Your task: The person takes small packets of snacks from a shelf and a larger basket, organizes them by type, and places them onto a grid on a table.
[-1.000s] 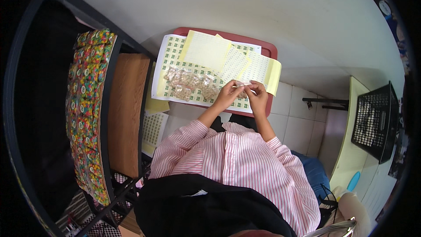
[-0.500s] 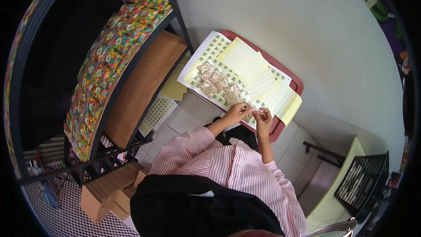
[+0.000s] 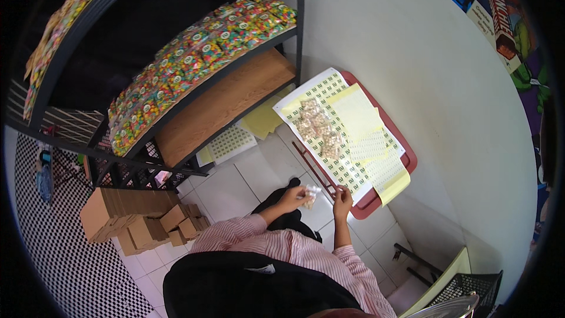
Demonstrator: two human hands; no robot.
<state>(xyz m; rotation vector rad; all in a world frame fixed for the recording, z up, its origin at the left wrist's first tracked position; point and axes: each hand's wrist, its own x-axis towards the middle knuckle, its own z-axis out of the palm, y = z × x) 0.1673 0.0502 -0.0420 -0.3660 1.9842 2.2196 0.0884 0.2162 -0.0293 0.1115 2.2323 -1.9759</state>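
My left hand (image 3: 292, 199) is closed on a small see-through bag (image 3: 310, 198) of pale pieces, held off the table's near edge, over the floor. To its right, my right hand (image 3: 342, 202) is by the near edge of a white sheet of small green-printed stickers (image 3: 306, 88), fingertips pinched together; whether anything is between them I cannot make out. Several more see-through bags of beige pieces (image 3: 321, 129) lie grouped on the sheet's left part. Pale yellow backing sheets (image 3: 359, 109) overlap its right side. All this rests on a small reddish table (image 3: 406, 150).
A black-framed shelf with a wooden board (image 3: 229, 97) stands at left, its upper level packed with bags of colourful sweets (image 3: 206, 53). Cardboard boxes (image 3: 120, 212) sit below it. More sheets (image 3: 226, 144) lie under the shelf. A white wall (image 3: 376, 29) borders the table; a black crate (image 3: 465, 288) is lower right.
My hands have separated. The left moved off the table to the left with the small bag; the right stays at the table's near edge. The whole view has shifted.
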